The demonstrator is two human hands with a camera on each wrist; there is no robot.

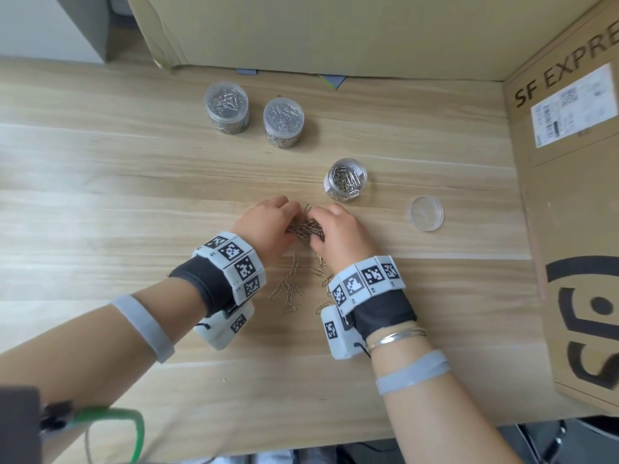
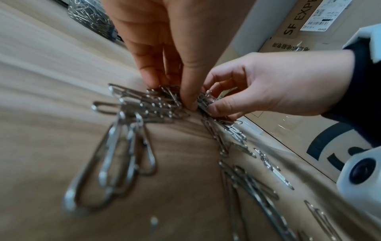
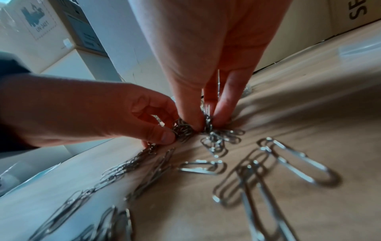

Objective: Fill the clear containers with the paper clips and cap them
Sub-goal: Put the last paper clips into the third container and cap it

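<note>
A bunch of silver paper clips (image 1: 303,227) lies mid-table between my hands. My left hand (image 1: 279,221) pinches its left side with thumb and fingers, and my right hand (image 1: 323,227) pinches its right side. In the left wrist view my left hand (image 2: 171,96) presses down into the paper clips (image 2: 152,106) while the right hand (image 2: 210,105) grips them. An open clear container (image 1: 346,179), partly filled with clips, stands just beyond my right hand. Its clear lid (image 1: 426,213) lies to the right. Two capped, filled containers (image 1: 227,107) (image 1: 283,122) stand farther back.
Loose paper clips (image 1: 294,286) are scattered on the wooden table (image 1: 100,195) between my wrists. A large cardboard box (image 1: 576,195) lines the right side and another cardboard sheet (image 1: 318,28) stands along the back.
</note>
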